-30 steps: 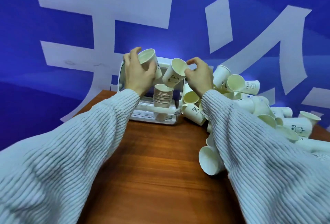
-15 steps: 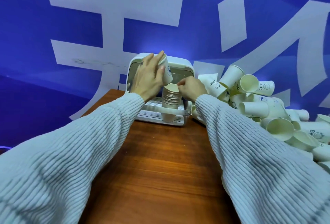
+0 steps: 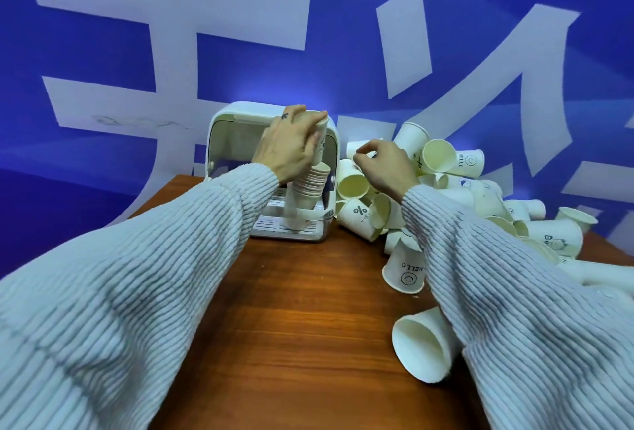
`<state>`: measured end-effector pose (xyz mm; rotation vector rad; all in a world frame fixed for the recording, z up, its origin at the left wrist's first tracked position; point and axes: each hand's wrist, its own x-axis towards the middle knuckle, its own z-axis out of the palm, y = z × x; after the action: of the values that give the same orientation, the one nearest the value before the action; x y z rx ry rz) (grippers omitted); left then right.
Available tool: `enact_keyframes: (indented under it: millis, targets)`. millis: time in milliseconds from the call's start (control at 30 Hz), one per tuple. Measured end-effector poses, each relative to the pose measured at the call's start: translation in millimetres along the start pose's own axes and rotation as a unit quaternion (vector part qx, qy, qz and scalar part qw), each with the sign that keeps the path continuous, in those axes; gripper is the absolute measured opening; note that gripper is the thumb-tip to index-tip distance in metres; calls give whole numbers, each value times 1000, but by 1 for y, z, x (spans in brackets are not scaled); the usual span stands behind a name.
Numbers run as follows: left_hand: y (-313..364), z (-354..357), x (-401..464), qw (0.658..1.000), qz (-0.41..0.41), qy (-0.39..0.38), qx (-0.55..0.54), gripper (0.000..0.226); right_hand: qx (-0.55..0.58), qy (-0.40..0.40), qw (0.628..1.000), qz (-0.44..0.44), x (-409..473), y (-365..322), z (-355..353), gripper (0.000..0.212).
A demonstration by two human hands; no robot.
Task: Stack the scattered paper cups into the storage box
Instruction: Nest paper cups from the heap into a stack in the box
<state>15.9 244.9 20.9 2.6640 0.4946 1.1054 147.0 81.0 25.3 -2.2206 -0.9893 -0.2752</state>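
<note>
A white storage box (image 3: 223, 134) stands open at the table's far side, with a tall stack of nested paper cups (image 3: 308, 189) leaning inside it. My left hand (image 3: 286, 146) grips a single paper cup (image 3: 319, 141) just above that stack. To the right of the box my right hand (image 3: 380, 165) hovers over the heap of scattered cups (image 3: 442, 169), fingers curled; whether it holds a cup cannot be seen.
Loose cups spread along the right side of the wooden table (image 3: 291, 326), among them a "HELLO" cup (image 3: 406, 268) and one lying on its side (image 3: 423, 347) near my right sleeve. A blue wall with large white characters rises behind.
My right hand has left the stack in the box and moved right over the cup heap. My left hand still holds its cup above the stack.
</note>
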Motion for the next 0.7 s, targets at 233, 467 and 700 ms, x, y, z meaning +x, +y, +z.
enact_keyframes:
  millis: [233,467,700]
  targets:
    - [-1,-2,3,1000,14,21,10,41,-4,-8,1000,-4,-4,17,-4,28]
    - [-2,-2,5,999,2,-25,38,39,-8,-16,1000,-6,-5,19,2,28]
    - [-11,-2,-5,997,-16,-50,54,44,-19,-22,999,-16,-10,11,4,27]
